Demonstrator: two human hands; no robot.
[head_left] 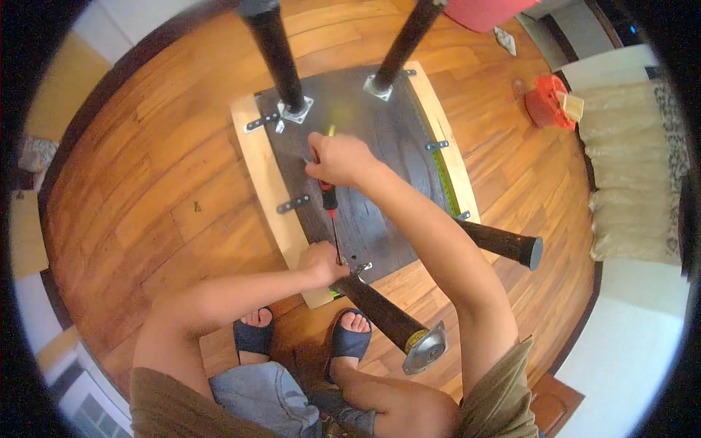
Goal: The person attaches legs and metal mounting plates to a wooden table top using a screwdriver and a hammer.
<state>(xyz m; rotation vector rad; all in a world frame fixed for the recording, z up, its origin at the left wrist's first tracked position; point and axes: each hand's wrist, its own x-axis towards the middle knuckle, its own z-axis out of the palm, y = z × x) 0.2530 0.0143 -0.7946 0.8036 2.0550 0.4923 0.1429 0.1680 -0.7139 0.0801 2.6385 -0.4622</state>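
Note:
A dark board point(380, 182) with pale wooden strips point(255, 175) along its sides lies on the floor before me. My right hand point(343, 159) is wrapped around the red and black handle of a screwdriver point(329, 197), its shaft slanting down toward the board's near left corner. At that corner my left hand point(321, 264) is closed by the screwdriver's tip; what its fingers pinch is hidden. Just beside it, a small metal bracket point(363, 268) shows near the end of a dark leg point(387, 314), which lies tilted toward me with a metal plate point(427, 350) on its near end.
Two dark legs point(277, 58) stand up from plates at the board's far side. Another leg point(504, 244) sticks out at the right. Black perforated plates point(293, 204) bridge board and strips. A red bucket point(549, 102) stands far right, near a pale curtain point(628, 168).

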